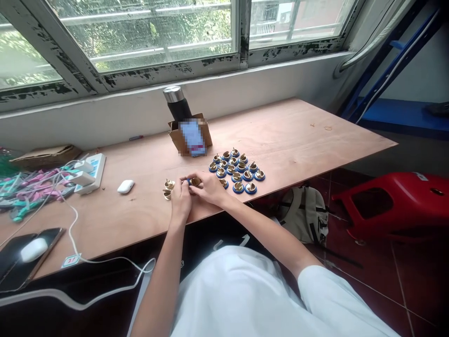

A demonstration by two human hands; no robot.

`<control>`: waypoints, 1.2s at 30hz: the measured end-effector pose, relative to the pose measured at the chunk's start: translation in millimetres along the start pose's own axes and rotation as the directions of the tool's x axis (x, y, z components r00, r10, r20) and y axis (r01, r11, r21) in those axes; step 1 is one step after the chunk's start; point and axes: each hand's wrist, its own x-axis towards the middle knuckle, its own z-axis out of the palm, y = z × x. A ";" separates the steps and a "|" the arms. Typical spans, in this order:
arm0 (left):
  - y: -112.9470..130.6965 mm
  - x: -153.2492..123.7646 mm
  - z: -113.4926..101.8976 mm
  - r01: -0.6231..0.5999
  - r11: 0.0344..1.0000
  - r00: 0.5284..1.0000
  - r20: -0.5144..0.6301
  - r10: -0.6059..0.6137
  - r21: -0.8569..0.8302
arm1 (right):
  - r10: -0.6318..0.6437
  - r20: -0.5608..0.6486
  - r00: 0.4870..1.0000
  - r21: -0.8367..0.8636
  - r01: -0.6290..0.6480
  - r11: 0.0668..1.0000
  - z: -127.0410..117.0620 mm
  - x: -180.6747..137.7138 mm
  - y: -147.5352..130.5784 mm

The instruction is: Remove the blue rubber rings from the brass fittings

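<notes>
My left hand (pixel 181 200) and my right hand (pixel 209 187) meet over the wooden table (pixel 298 135), fingers pinched together on one small gold part with a blue ring (pixel 194 181). Two bare gold parts (pixel 168 188) lie just left of my left hand. Right of my right hand sits a cluster of several gold parts with blue rings (pixel 236 170), set close together in rows.
A phone leans in a cardboard stand (pixel 191 135) in front of a black flask (pixel 176 103). A white earbud case (pixel 125 186), a power strip (pixel 91 171), coloured cables (pixel 24 189) and a phone with a white case on it (pixel 33 250) lie left. Red stool (pixel 396 203) and a bag (pixel 304 213) stand on the floor.
</notes>
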 end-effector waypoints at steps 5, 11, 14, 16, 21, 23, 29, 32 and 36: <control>0.9 -1.1 -1.0 0.004 1.000 1.000 0.011 -0.004 0.021 | 0.017 0.010 1.000 -0.010 -0.017 1.000 0.7 -0.2 -0.3; 3.1 -1.9 -2.3 -0.004 0.999 1.000 0.015 0.003 0.032 | 0.009 0.010 1.000 -0.033 -0.008 0.999 2.0 -0.7 -1.4; 3.7 -2.9 -2.4 -0.014 1.000 0.999 0.030 0.014 0.013 | 0.037 0.013 0.999 -0.048 -0.036 0.998 1.9 -1.3 -3.2; 4.1 -3.5 -2.1 -0.017 1.000 0.999 0.046 0.018 -0.017 | 0.056 0.005 0.998 -0.072 -0.055 0.996 1.4 -1.6 -4.8; 4.8 -4.6 -2.2 -0.014 0.999 0.999 0.050 0.017 -0.045 | 0.046 -0.019 0.999 -0.086 -0.047 0.995 -0.2 -1.8 -9.4; 4.9 -4.9 -2.6 -0.009 0.999 0.999 0.048 0.011 -0.040 | 0.045 -0.020 0.999 -0.073 -0.047 0.996 -0.3 -1.9 -10.8; 3.7 -5.0 -3.0 -0.010 0.998 0.999 0.033 0.012 -0.057 | 0.017 -0.017 1.000 -0.018 -0.017 1.000 2.1 -2.3 -10.8; 3.0 -5.4 -3.1 -0.021 0.995 0.999 0.030 0.024 -0.094 | 0.017 -0.032 0.999 -0.042 -0.018 0.999 3.4 -2.0 -10.0; 2.7 -6.6 -3.0 -0.020 0.989 0.999 0.032 0.025 -0.147 | 0.047 -0.033 0.998 -0.068 -0.049 0.996 3.5 -2.0 -9.8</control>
